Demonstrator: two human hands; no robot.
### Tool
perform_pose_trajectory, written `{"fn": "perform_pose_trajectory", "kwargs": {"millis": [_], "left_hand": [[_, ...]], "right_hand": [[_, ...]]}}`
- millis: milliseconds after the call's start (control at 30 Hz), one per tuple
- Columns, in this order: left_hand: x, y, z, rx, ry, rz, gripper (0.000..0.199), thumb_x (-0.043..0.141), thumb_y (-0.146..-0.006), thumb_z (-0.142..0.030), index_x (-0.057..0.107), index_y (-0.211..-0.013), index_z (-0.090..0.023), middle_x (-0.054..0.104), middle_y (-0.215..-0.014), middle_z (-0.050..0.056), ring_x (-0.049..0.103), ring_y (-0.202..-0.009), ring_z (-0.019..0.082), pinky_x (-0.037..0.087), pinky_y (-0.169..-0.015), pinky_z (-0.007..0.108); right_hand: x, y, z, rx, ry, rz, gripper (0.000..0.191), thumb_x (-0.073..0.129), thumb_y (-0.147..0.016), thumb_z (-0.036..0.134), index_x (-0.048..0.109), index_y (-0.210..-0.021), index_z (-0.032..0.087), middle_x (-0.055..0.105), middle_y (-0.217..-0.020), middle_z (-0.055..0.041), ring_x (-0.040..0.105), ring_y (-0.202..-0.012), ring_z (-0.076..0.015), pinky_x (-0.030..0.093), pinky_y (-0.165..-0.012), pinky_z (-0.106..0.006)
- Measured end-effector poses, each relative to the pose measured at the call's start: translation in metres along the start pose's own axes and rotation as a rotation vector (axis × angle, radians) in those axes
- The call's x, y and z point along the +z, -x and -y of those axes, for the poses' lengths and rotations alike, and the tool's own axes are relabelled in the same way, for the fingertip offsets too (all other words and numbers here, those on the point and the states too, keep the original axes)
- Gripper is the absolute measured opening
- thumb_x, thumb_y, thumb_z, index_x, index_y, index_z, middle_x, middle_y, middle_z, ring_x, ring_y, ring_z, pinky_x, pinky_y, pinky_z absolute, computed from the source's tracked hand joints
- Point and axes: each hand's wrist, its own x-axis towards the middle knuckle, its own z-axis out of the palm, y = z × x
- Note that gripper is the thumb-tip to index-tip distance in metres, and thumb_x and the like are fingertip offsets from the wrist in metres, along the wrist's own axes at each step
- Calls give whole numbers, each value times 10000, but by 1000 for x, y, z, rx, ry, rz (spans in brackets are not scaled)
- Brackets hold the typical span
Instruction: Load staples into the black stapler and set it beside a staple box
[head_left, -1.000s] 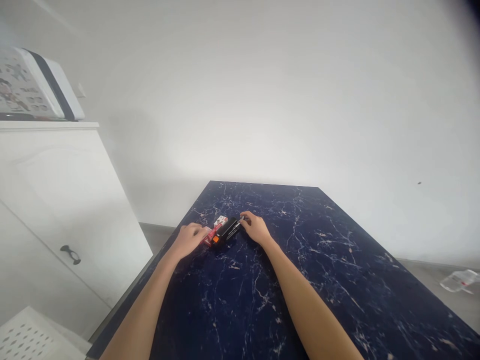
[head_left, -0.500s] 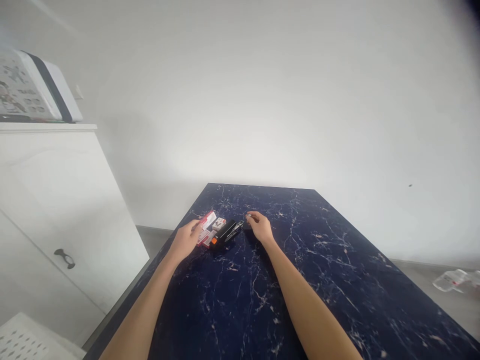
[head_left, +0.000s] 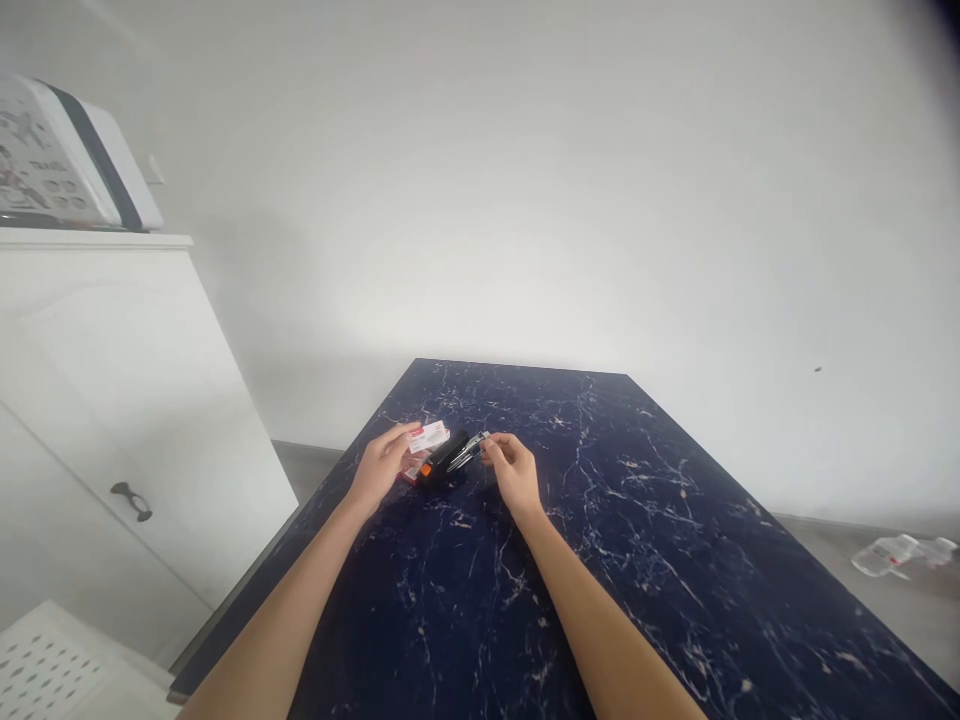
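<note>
My left hand is closed on a small red and white box, held slightly tilted above other red and white boxes. Beside them lies a black stapler with an orange part at its near end. It looks opened, its metal magazine showing along the right side. My right hand pinches at the far tip of that metal part. Whatever sits between those fingertips is too small to make out.
All this rests on a dark blue marble-patterned table. A white cabinet stands at the left with a printed case on top. Clear plastic bottles lie on the floor at right. A pale wall rises behind.
My left hand has lifted the small box and shifted it right, over the other boxes. My right hand has come closer to the stapler, its fingertips now at the metal tip.
</note>
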Motion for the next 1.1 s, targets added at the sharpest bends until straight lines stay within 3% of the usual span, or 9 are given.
{"fn": "perform_pose_trajectory", "kwargs": {"millis": [133, 233, 433, 500, 600, 733, 833, 967, 1100], "left_hand": [[12, 13, -14, -80, 142, 259, 473, 691, -890, -379, 674, -1320, -182, 707, -1280, 130, 732, -1044, 277, 587, -944, 408], [16, 19, -19, -80, 161, 331, 460, 720, -877, -338, 686, -1317, -208, 692, -1318, 113, 719, -1074, 268, 563, -1002, 430], [14, 18, -15, -81, 115, 317, 502, 741, -863, -390, 679, -1323, -201, 702, -1297, 113, 732, -1019, 253, 569, -986, 427], [12, 16, -13, -82, 77, 243, 513, 751, -844, -422, 694, -1292, -179, 731, -1231, 124, 745, -940, 241, 589, -925, 406], [10, 12, -7, -60, -28, 141, 523, 745, -829, -455, 705, -1257, -156, 777, -1060, 118, 744, -821, 225, 600, -791, 360], [8, 7, 0, -26, -145, 92, 489, 695, -853, -454, 706, -1251, -169, 783, -897, 78, 723, -734, 209, 580, -695, 328], [8, 8, 0, -14, -188, 91, 467, 681, -857, -443, 713, -1239, -175, 782, -901, 75, 721, -737, 211, 583, -708, 336], [13, 12, -4, 26, -186, 150, 423, 676, -858, -425, 738, -1200, -183, 769, -1054, 93, 718, -775, 209, 595, -727, 343], [17, 16, -8, 12, -150, 177, 429, 691, -848, -440, 746, -1184, -180, 762, -1079, 99, 717, -810, 217, 612, -764, 372]], "right_hand": [[19, 15, 4, -20, -74, 124, 367, 689, -842, 484, 683, -1089, 213, 762, -1081, -78, 718, -976, -249, 566, -925, -397], [26, 19, 4, -20, -79, 177, 382, 675, -857, 504, 683, -1112, 221, 755, -1129, -80, 715, -1029, -263, 566, -947, -418], [23, 18, 6, 0, -68, 165, 371, 668, -861, 520, 685, -1064, 210, 760, -1048, -76, 721, -942, -244, 579, -865, -371], [21, 16, 5, 0, -42, 72, 346, 629, -882, 530, 675, -995, 207, 756, -960, -68, 714, -851, -225, 580, -800, -346], [17, 13, 1, 9, -33, -79, 347, 615, -886, 508, 624, -1061, 209, 751, -922, -62, 696, -767, -206, 574, -736, -334], [13, 12, -2, -26, -21, -94, 359, 627, -886, 499, 646, -1088, 201, 759, -995, -85, 703, -856, -221, 567, -825, -356], [13, 13, 0, -64, 34, -56, 334, 626, -892, 503, 716, -1043, 218, 758, -1044, -78, 697, -937, -235, 550, -883, -361], [14, 15, 2, -68, 130, -32, 344, 661, -868, 485, 718, -1096, 234, 766, -970, -58, 698, -862, -230, 556, -842, -360], [12, 13, -1, -90, 182, -63, 318, 686, -843, 507, 747, -991, 232, 758, -961, -67, 691, -836, -226, 558, -805, -353]]}}
